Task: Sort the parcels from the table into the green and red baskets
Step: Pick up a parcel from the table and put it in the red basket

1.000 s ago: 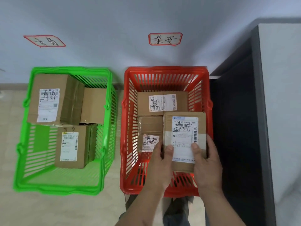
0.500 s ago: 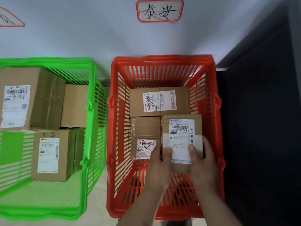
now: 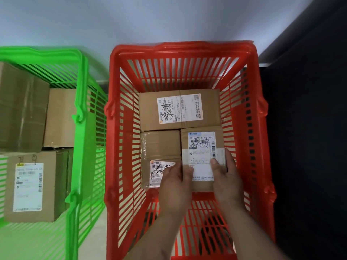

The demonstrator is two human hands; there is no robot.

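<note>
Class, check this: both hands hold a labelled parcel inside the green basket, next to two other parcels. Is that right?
One detail is wrong: the basket. In the head view the left hand and right hand hold the labelled parcel inside the red basket, not the green basket. The rest stands: two other parcels lie next to it.

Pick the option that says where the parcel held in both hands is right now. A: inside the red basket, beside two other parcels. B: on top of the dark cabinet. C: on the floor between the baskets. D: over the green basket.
A: the left hand and right hand grip the held parcel within the red basket, next to the taped parcel and the far parcel.
</note>
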